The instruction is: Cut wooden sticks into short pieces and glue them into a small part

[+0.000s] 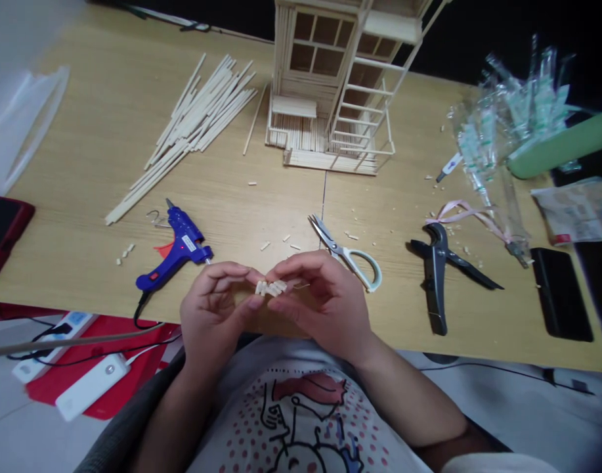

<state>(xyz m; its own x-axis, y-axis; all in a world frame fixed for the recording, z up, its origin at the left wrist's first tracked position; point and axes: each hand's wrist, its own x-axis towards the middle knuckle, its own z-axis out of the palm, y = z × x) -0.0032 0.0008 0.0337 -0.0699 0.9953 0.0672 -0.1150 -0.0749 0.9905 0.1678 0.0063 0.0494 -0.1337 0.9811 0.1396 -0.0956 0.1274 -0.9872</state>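
Observation:
Between my left hand [222,302] and my right hand [325,302] is a small row of short wooden stick pieces [271,288], held near the table's front edge. Thumb and fingertips of both hands pinch it from either side. A thin strand sticks out by the right fingers. Left of my hands lies a blue hot glue gun [180,246] with an orange trigger. Scissors [347,253] with pale handles rest just beyond my right hand. A few cut stick bits [265,246] are scattered on the wood in front.
A wooden stick model house [325,85] stands at the back, with a pile of long sticks [197,125] to its left. On the right are a black cutter [438,263], a phone [561,293], plastic wrappers [492,125] and a green cylinder [561,144]. Power strips [91,387] lie below left.

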